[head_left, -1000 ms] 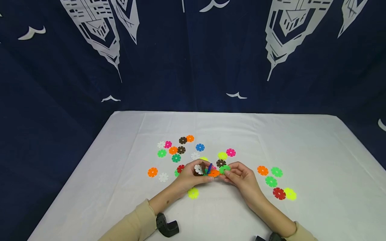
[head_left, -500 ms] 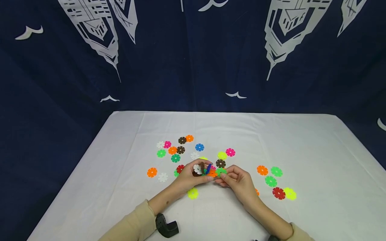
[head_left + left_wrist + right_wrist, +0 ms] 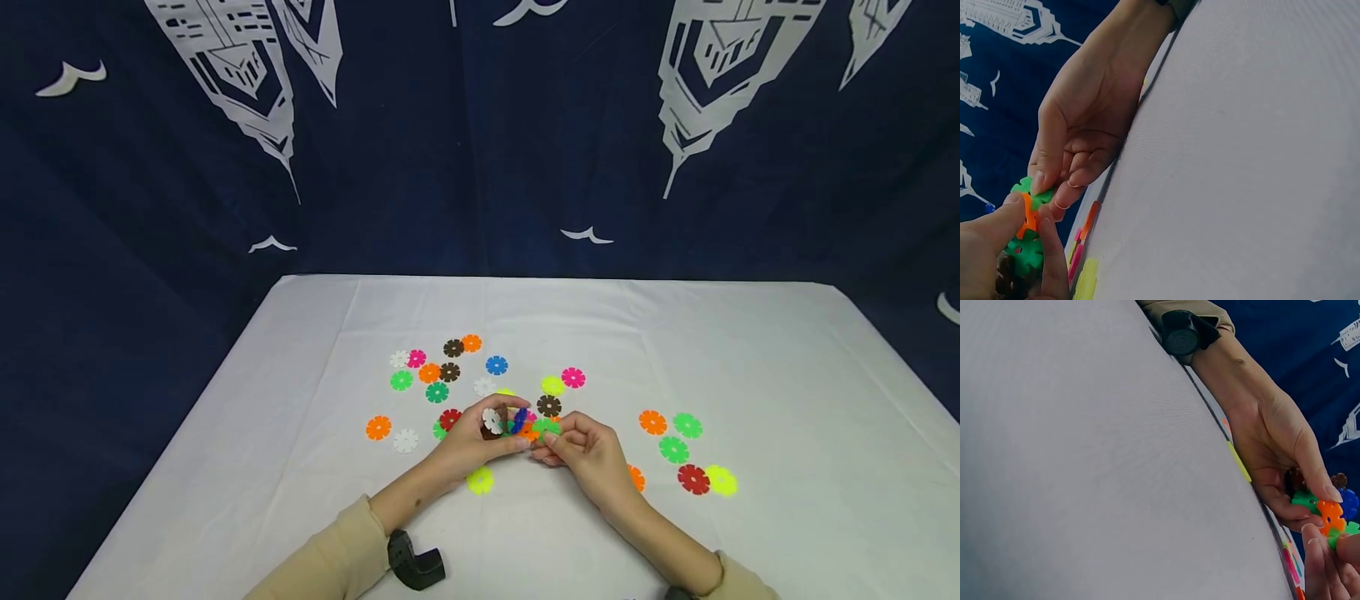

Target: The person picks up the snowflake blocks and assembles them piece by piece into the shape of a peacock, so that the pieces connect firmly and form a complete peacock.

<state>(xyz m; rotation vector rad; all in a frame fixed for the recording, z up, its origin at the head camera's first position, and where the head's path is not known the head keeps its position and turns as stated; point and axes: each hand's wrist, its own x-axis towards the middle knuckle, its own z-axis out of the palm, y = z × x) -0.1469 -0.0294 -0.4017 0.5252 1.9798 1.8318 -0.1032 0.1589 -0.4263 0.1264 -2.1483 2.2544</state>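
A: Head view: where's the cluster (image 3: 519, 420)?
B: Btwn both hands, over the white table (image 3: 795, 417). Long axis runs L–R: white disc (image 3: 492, 421) & brown discs (image 3: 504, 419) in the L hand (image 3: 471, 442), bright-green disc (image 3: 546, 428) at the R hand (image 3: 595, 458) end.
A: Grip?
B: L thumb & fingers curl round the cluster; R thumb & finger pinch the bright-green disc. Loose discs (image 3: 693, 480) lie flat abt the table.
A: L wrist view?
B: Cluster's long axis is near vert. there: bright-green up top, then orange disc (image 3: 1031, 215), darker green disc (image 3: 1025, 256), brown at btm. L thumb & finger pinch the orange one.
A: R wrist view?
B: It slants, brown upper L to bright-green lower R, blue disc (image 3: 1349, 504) next to orange. Can't tell if bright-green's slotted in. Black gadget (image 3: 1182, 341) on L wrist, round face too dim to read.
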